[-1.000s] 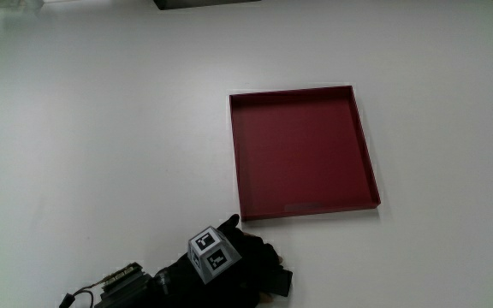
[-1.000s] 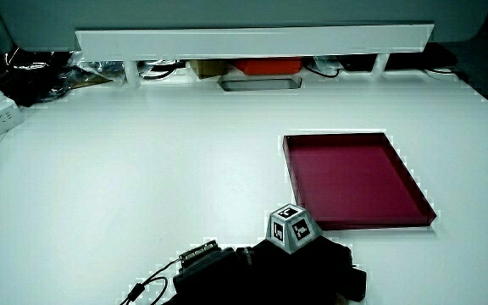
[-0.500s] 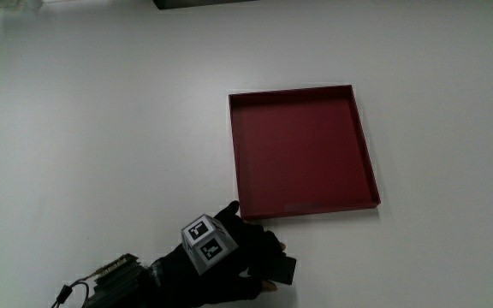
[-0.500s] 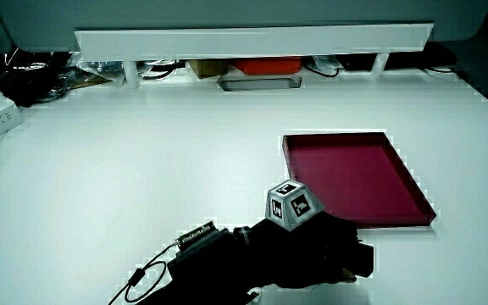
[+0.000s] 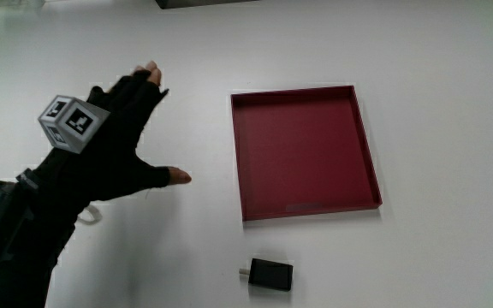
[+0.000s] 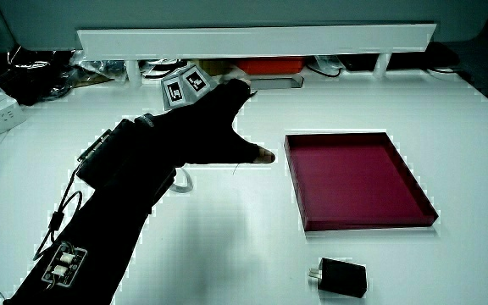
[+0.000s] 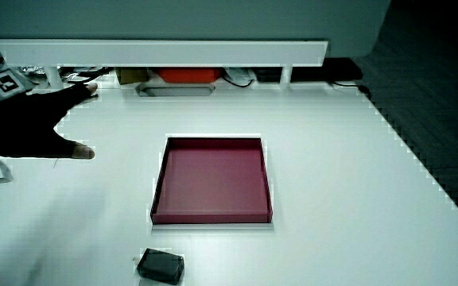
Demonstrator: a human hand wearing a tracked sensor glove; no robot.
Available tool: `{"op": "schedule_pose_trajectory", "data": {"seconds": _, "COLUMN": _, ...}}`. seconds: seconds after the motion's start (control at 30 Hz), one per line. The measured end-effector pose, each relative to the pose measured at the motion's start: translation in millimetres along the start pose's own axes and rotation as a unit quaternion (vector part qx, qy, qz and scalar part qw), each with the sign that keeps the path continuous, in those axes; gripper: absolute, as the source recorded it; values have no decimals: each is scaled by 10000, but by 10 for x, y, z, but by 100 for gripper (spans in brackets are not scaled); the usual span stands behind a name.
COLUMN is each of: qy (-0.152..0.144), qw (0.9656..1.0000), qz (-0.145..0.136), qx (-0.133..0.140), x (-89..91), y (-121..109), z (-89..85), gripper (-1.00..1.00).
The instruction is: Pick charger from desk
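On the white table [image 5: 418, 257], the hand [image 5: 109, 154] hangs over a bare part, beside the red tray [image 5: 305, 152] and well apart from it. Its fingers are spread wide, the thumb [image 5: 171, 176] sticks out toward the tray, and they hold nothing. A small patterned cube [image 5: 72, 120] sits on the back of the glove, and the black forearm [image 6: 100, 229] slopes down toward the person. The tray looks empty. The charger [image 5: 270, 274], a small black block, lies flat on the table just outside the tray's edge, nearer to the person than the tray is. I think a little plug or stub pokes out of one end, but it is too small to be sure. The picking up has not started yet; the charger is untouched. Next, the hand would need to come back toward the person, go down over the charger and close its fingers around it.
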Motion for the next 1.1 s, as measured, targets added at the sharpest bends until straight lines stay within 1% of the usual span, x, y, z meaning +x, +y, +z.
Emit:
{"op": "schedule_pose_trajectory", "data": {"seconds": 0.03, "qy": 35, "qw": 10000, "qz": -9, "qx": -44, "x": 9, "y": 9, "z": -11, "gripper": 0}}
{"op": "schedule_pose_trajectory", "data": {"seconds": 0.07, "qy": -16, "qw": 10000, "qz": -57, "qx": -62, "x": 6, "y": 24, "z": -36, "gripper": 0}}
{"op": "schedule_pose_trajectory", "data": {"seconds": 0.1, "qy": -20, "qw": 9999, "qz": -13, "qx": -112, "x": 15, "y": 33, "z": -47, "gripper": 0}}
{"op": "schedule_pose_trajectory", "data": {"seconds": 0.13, "qy": 33, "qw": 9999, "qz": -72, "qx": -70, "x": 14, "y": 48, "z": -68, "gripper": 0}}
{"op": "schedule_pose_trajectory", "data": {"seconds": 0.2, "qy": 58, "qw": 9999, "qz": -51, "qx": -150, "x": 18, "y": 66, "z": -92, "gripper": 0}}
{"op": "schedule_pose_trajectory", "data": {"seconds": 0.23, "qy": -2, "qw": 9998, "qz": 3, "qx": -207, "x": 11, "y": 76, "z": -112, "gripper": 0}}
{"op": "schedule_pose_trajectory", "data": {"seconds": 0.27, "qy": 86, "qw": 9998, "qz": -73, "qx": -151, "x": 18, "y": 84, "z": -118, "gripper": 0}}
{"op": "schedule_pose_trajectory", "data": {"seconds": 0.3, "qy": 58, "qw": 9998, "qz": -30, "qx": -189, "x": 20, "y": 87, "z": -127, "gripper": 0}}
{"op": "schedule_pose_trajectory", "data": {"seconds": 0.33, "qy": 107, "qw": 9997, "qz": -61, "qx": -188, "x": 44, "y": 86, "z": -109, "gripper": 0}}
{"op": "schedule_pose_trajectory", "data": {"seconds": 0.37, "qy": 46, "qw": 9998, "qz": -15, "qx": -207, "x": 30, "y": 92, "z": -132, "gripper": 0}}
{"op": "schedule_pose_trajectory", "data": {"seconds": 0.43, "qy": 82, "qw": 9998, "qz": -37, "qx": -194, "x": 27, "y": 97, "z": -141, "gripper": 0}}
{"op": "schedule_pose_trajectory", "data": {"seconds": 0.47, "qy": 117, "qw": 9998, "qz": -40, "qx": -155, "x": 35, "y": 96, "z": -133, "gripper": 4}}
{"op": "schedule_pose_trajectory", "data": {"seconds": 0.5, "qy": 72, "qw": 9999, "qz": -29, "qx": -147, "x": 28, "y": 98, "z": -141, "gripper": 9}}
{"op": "schedule_pose_trajectory", "data": {"seconds": 0.53, "qy": 149, "qw": 9998, "qz": -10, "qx": -124, "x": 29, "y": 94, "z": -137, "gripper": 13}}
{"op": "schedule_pose_trajectory", "data": {"seconds": 0.6, "qy": 188, "qw": 9998, "qz": -71, "qx": -22, "x": 29, "y": 86, "z": -129, "gripper": 22}}
{"op": "schedule_pose_trajectory", "data": {"seconds": 0.67, "qy": 69, "qw": 9998, "qz": -104, "qx": 154, "x": 14, "y": 72, "z": -148, "gripper": 30}}
{"op": "schedule_pose_trajectory", "data": {"seconds": 0.73, "qy": 230, "qw": 9991, "qz": -196, "qx": 291, "x": 57, "y": 53, "z": -109, "gripper": 39}}
{"op": "schedule_pose_trajectory", "data": {"seconds": 0.77, "qy": 182, "qw": 9990, "qz": -209, "qx": 343, "x": 47, "y": 59, "z": -122, "gripper": 43}}
{"op": "schedule_pose_trajectory", "data": {"seconds": 0.8, "qy": 287, "qw": 9987, "qz": -214, "qx": 354, "x": 84, "y": 49, "z": -82, "gripper": 48}}
{"op": "schedule_pose_trajectory", "data": {"seconds": 0.83, "qy": 148, "qw": 9992, "qz": -198, "qx": 315, "x": 46, "y": 56, "z": -127, "gripper": 52}}
{"op": "schedule_pose_trajectory", "data": {"seconds": 0.9, "qy": 279, "qw": 9985, "qz": -239, "qx": 394, "x": 88, "y": 32, "z": -99, "gripper": 61}}
{"op": "schedule_pose_trajectory", "data": {"seconds": 0.93, "qy": 215, "qw": 9985, "qz": -272, "qx": 423, "x": 75, "y": 31, "z": -119, "gripper": 65}}
{"op": "schedule_pose_trajectory", "data": {"seconds": 0.97, "qy": 277, "qw": 9981, "qz": -297, "qx": 459, "x": 98, "y": 20, "z": -102, "gripper": 70}}
{"op": "schedule_pose_trajectory", "data": {"seconds": 1.0, "qy": 187, "qw": 9981, "qz": -345, "qx": 481, "x": 81, "y": 22, "z": -127, "gripper": 74}}
{"op": "schedule_pose_trajectory", "data": {"seconds": 1.03, "qy": 249, "qw": 9978, "qz": -354, "qx": 507, "x": 96, "y": 15, "z": -116, "gripper": 78}}
{"op": "schedule_pose_trajectory", "data": {"seconds": 1.07, "qy": 137, "qw": 9979, "qz": -360, "qx": 515, "x": 74, "y": 18, "z": -145, "gripper": 83}}
{"op": "schedule_pose_trajectory", "data": {"seconds": 1.1, "qy": 245, "qw": 9971, "qz": -436, "qx": 566, "x": 111, "y": 3, "z": -109, "gripper": 87}}
